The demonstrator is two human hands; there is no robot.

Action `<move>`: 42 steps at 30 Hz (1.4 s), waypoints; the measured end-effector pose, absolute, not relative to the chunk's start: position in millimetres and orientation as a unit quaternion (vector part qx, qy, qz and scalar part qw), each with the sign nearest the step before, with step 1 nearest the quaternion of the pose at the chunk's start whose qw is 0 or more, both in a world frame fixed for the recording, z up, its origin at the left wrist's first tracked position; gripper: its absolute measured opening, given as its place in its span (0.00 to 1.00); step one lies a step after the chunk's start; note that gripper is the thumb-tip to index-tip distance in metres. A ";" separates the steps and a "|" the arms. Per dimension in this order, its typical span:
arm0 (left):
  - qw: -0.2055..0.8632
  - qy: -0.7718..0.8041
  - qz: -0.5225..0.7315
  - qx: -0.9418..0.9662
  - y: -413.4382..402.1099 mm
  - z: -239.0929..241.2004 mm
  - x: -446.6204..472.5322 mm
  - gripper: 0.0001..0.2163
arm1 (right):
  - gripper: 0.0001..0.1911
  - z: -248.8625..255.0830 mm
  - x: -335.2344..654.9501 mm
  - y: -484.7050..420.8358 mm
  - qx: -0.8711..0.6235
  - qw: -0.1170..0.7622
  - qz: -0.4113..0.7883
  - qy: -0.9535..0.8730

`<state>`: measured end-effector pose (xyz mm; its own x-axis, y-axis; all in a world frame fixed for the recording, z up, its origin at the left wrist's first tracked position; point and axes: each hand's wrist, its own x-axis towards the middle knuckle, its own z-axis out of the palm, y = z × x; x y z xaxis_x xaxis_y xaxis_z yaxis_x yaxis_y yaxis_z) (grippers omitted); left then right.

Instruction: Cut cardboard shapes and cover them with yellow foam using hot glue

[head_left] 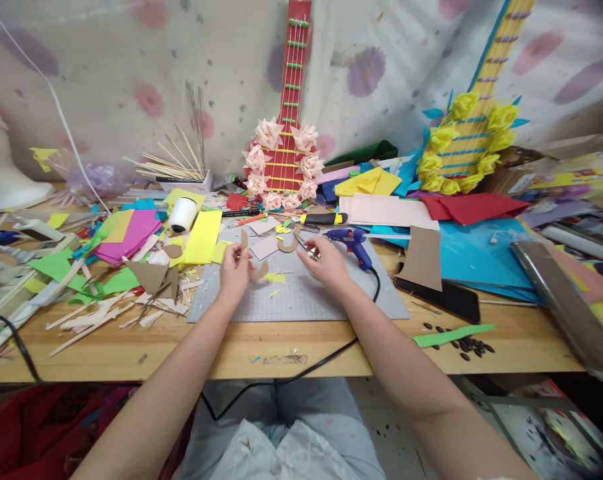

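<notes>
My left hand [234, 270] is closed on a curved piece of brown cardboard [259, 271], whose ends stick out above and beside the fingers. Closed too, my right hand [326, 263] grips a small metal tool [302, 243] that looks like scissors, mostly hidden by the fingers. Close to its tip, a C-shaped cardboard piece [287, 245] lies on the grey cutting mat [301, 303]. Yellow scraps [275, 278] are scattered between my hands. A blue glue gun [354, 245] rests right of my right hand, its black cord running off the table's front edge.
At the back stand a red paper guitar [290, 100] with pink flowers and a yellow one [486, 80]. Coloured sheets and scraps crowd both sides. A phone [446, 300] lies partly under brown card [421, 257]. A white roll [183, 215] and a yellow-black cutter [324, 219] sit behind the mat.
</notes>
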<state>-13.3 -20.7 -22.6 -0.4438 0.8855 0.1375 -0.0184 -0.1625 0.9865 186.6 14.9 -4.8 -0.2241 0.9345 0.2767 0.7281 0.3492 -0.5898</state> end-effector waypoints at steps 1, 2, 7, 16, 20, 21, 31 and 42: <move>0.364 0.538 0.632 0.422 -19.1 -21.3 -6.8 0.08 | 0.16 -7.0 182.8 14.5 -0.509 0.315 0.242 -0.764; 0.375 0.532 0.613 0.448 -17.2 -20.1 -0.7 0.08 | 0.17 -9.8 179.5 14.5 -0.473 0.320 0.313 -0.759; 0.388 0.526 0.572 0.496 -6.0 -15.7 14.8 0.08 | 0.14 -20.8 174.2 19.1 -0.434 0.328 0.510 -0.667; 0.492 0.528 0.540 0.433 -6.1 -7.6 10.0 0.11 | 0.14 -22.9 175.8 19.3 -0.392 0.351 0.495 -0.692; 0.463 0.551 0.539 0.437 0.3 0.2 -6.2 0.10 | 0.11 -24.9 175.1 20.7 -0.420 0.359 0.492 -0.673; 0.426 0.574 0.541 0.443 3.5 4.0 -15.2 0.08 | 0.11 -24.7 175.4 21.0 -0.426 0.361 0.500 -0.662; 0.077 0.804 0.175 0.563 11.9 41.9 -96.3 0.14 | 0.05 -19.5 175.4 15.8 -0.449 0.290 0.404 -0.742; 0.085 0.832 0.061 0.544 48.6 12.7 -98.3 0.20 | 0.05 -21.3 175.0 16.0 -0.454 0.287 0.392 -0.747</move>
<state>-98.3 48.6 12.7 -0.3936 0.9162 -0.0754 0.8953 0.4006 0.1949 175.0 16.0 -21.3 -0.4236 0.9029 0.0725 0.4538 0.2808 -0.8457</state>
